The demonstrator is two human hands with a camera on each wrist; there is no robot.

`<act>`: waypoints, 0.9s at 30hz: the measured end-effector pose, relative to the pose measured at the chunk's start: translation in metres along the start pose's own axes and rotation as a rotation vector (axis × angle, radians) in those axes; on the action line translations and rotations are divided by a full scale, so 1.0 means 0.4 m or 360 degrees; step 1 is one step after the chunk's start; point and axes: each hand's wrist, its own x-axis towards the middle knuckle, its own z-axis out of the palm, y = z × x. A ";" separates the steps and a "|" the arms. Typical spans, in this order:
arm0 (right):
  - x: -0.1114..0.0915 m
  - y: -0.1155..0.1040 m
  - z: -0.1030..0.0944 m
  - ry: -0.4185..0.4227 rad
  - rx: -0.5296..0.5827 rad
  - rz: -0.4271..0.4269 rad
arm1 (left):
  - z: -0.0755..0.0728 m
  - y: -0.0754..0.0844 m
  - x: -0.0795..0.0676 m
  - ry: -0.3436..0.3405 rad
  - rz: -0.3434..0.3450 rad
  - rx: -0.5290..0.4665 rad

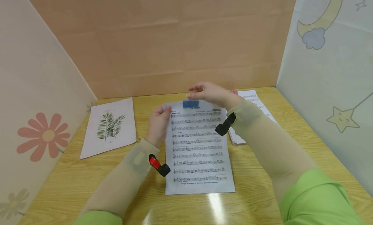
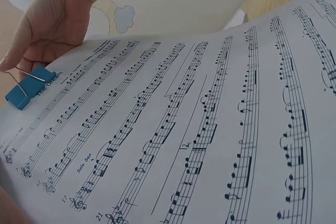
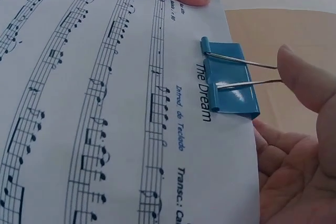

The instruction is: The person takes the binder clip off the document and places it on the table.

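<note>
A sheet of music (image 1: 198,147) titled "The Dream" is held up in front of me, its lower edge toward the table's front. My left hand (image 1: 157,126) grips its upper left edge, thumb on the printed face. A blue binder clip (image 3: 228,80) sits over the middle of the top edge, biting onto the paper beside the title. My right hand (image 1: 209,92) pinches the clip's wire handles (image 3: 247,84). In the right wrist view the thumb (image 3: 302,77) presses the handle ends, while the other fingers are partly hidden behind the paper.
On the left of the wooden table (image 1: 140,205) lies a paper with a printed palm-leaf picture (image 1: 109,126), a small gold-coloured clip (image 1: 137,139) at its right edge. Printed papers (image 1: 256,103) with a pink clip (image 1: 233,91) lie at the right, partly behind my right arm.
</note>
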 end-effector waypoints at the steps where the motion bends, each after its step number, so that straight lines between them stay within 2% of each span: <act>1: 0.001 0.001 -0.002 -0.0020 0.0039 0.0006 | 0.001 0.001 -0.001 -0.0006 0.0006 0.0001; 6: 0.001 0.004 -0.010 -0.0044 0.0167 0.0066 | 0.005 0.008 -0.008 -0.0015 0.0028 0.0016; 11: -0.002 0.002 -0.005 0.0042 0.0274 0.0076 | 0.012 0.010 -0.011 -0.0007 0.0041 -0.0006; 27: -0.005 -0.007 0.023 0.0205 0.0324 0.0140 | 0.017 0.011 -0.016 0.0039 0.0012 -0.0032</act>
